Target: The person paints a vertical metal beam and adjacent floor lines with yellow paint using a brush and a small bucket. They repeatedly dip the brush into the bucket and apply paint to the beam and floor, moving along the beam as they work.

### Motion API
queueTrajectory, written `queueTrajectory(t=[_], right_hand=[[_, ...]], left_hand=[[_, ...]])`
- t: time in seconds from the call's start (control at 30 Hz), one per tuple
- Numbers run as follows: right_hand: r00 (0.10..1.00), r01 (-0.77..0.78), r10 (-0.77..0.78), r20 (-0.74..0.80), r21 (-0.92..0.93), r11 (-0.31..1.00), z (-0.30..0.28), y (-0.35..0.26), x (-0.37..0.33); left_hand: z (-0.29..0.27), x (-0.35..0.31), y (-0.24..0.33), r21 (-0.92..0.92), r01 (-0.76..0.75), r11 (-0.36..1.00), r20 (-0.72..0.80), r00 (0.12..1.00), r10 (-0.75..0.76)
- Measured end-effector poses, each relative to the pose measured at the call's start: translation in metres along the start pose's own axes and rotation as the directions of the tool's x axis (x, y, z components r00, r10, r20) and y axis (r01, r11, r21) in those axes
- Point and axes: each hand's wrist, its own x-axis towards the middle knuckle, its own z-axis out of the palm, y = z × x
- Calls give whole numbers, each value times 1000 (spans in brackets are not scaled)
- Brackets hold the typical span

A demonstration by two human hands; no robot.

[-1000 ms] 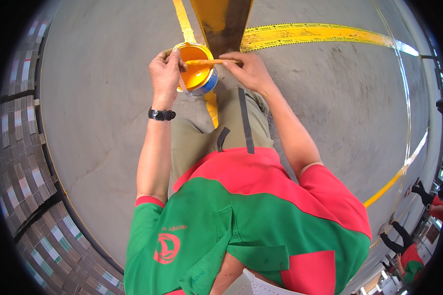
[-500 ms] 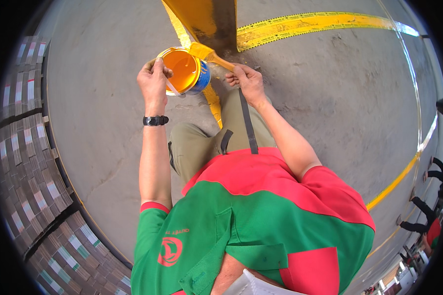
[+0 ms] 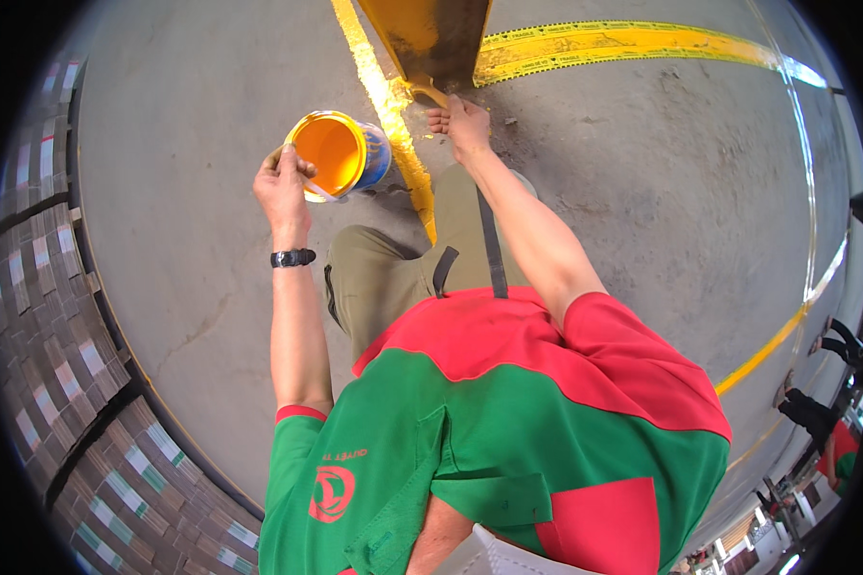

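My left hand (image 3: pixel 284 184) is closed on the pale handle of a paint bucket (image 3: pixel 378 153) and keeps it tilted toward me. The bucket has a blue outside and a yellow rim, and orange-yellow paint is inside it. My right hand (image 3: pixel 464 125) grips a paintbrush (image 3: pixel 431 92) by its handle. The brush head reaches the wet yellow stripe (image 3: pixel 369 72) on the floor, close to the foot of a yellow post (image 3: pixel 427 34). Whether the bristles touch the post as well, I cannot tell.
Yellow tape (image 3: pixel 633 40) runs along the floor to the right of the post. Stacks of flat cardboard (image 3: pixel 58 326) line the left side. Another person (image 3: pixel 820 412) is at the far right edge, beyond a yellow floor line (image 3: pixel 762 355).
The brush has moved from above the bucket's rim to the floor stripe by the post, carried forward by my right hand. The bucket and my left hand have shifted left and slightly toward me.
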Motion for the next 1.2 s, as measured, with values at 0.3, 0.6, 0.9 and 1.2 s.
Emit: queueTrajectory(t=[0.3, 0.6, 0.9, 1.2], right_hand=[[992, 2, -22, -123, -161, 987, -20, 8, -14], [975, 222, -222, 7, -27, 975, 4, -13, 0], [996, -10, -20, -87, -331, 943, 12, -22, -10], [994, 107, -107, 27, -466, 878, -14, -36, -21]], left_hand=[[-51, 11, -43, -22, 27, 999, -107, 994, -30], [-96, 18, -77, -63, 69, 996, -256, 963, -83], [-112, 14, -90, -102, 96, 990, -290, 949, -122], [-155, 28, -121, 200, 93, 975, -375, 927, -11]])
